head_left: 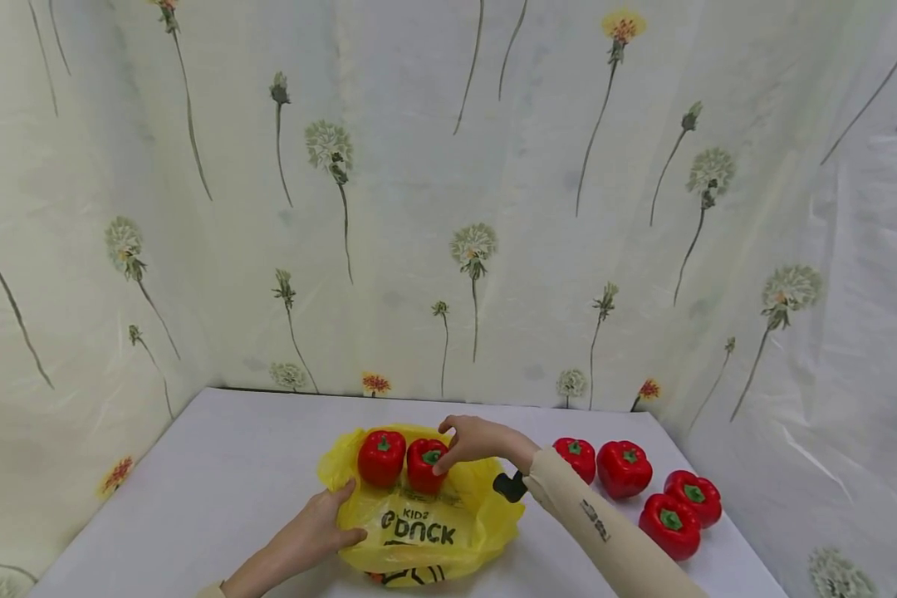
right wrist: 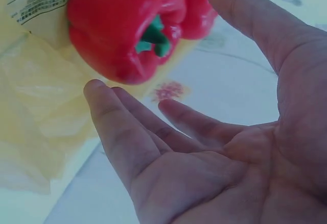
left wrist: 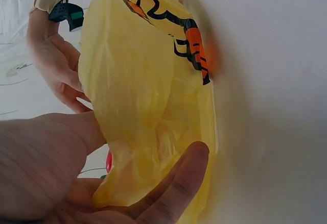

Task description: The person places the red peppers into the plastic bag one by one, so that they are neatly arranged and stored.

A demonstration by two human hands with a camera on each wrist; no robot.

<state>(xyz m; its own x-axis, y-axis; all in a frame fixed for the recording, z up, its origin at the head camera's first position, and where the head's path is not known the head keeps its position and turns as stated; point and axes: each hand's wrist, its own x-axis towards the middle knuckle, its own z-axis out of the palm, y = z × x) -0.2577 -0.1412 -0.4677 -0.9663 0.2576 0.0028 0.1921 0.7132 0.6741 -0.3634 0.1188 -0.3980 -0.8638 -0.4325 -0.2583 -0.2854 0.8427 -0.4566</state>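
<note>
A yellow plastic bag [head_left: 486,507] with dark lettering lies spread on the table, its rim raised. Two red bell peppers rest inside: the left pepper [head_left: 379,458] and the right pepper [head_left: 423,470], both with green stems. My left hand [head_left: 317,519] holds the bag's left edge; in the left wrist view its wall [left wrist: 133,96] passes between thumb and fingers. My right hand [head_left: 474,440] hovers over the right pepper with fingers spread and loosely bent. In the right wrist view nothing lies in its palm, and a pepper [right wrist: 112,25] is just beyond the fingertips.
To the right on the white table [head_left: 247,448] stand several more red peppers, among them one behind the forearm [head_left: 577,455], one beside it [head_left: 624,469], and two near the right edge [head_left: 670,525]. A flower-patterned curtain [head_left: 396,316] surrounds the table's back and sides.
</note>
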